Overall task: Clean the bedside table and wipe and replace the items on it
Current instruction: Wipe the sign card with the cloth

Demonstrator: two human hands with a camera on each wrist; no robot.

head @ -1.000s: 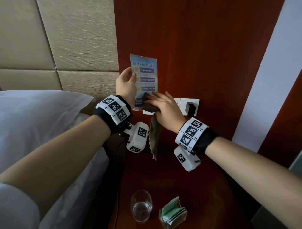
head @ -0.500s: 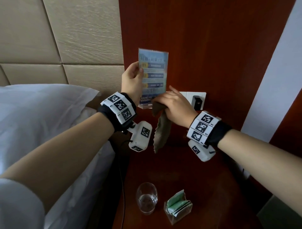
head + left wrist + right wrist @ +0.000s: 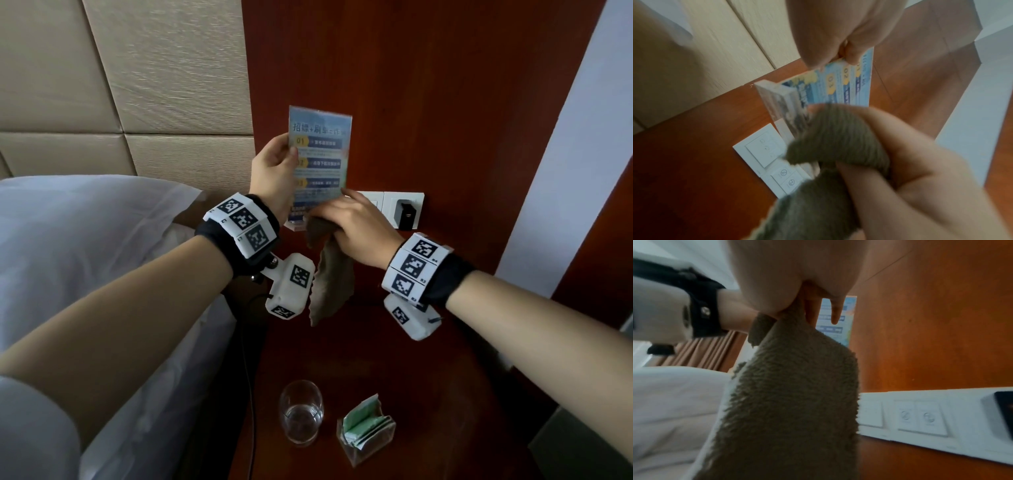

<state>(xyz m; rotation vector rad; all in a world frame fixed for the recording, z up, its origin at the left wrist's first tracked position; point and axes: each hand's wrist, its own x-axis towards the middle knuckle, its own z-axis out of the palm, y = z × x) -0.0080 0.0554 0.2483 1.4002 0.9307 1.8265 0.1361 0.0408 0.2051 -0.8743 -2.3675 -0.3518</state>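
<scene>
My left hand (image 3: 274, 171) holds a blue acrylic sign stand (image 3: 318, 154) upright in the air by its left edge, in front of the wood wall panel. My right hand (image 3: 346, 219) grips a brown-grey cloth (image 3: 330, 277) and presses it against the lower part of the sign. The cloth's tail hangs down over the bedside table (image 3: 428, 394). In the left wrist view the sign (image 3: 849, 84) shows above the bunched cloth (image 3: 838, 139). In the right wrist view the cloth (image 3: 793, 394) fills the middle and hides most of the sign (image 3: 846, 318).
A drinking glass (image 3: 301, 414) and a clear holder of green packets (image 3: 366, 431) stand at the table's near edge. White wall switches (image 3: 373, 202) and a socket with a black plug (image 3: 406, 214) sit behind my hands. A white pillow (image 3: 85, 240) lies left.
The cloth hand has slid from the sign's middle down to its lower part. The left hand keeps its hold on the sign; the head view has shifted slightly.
</scene>
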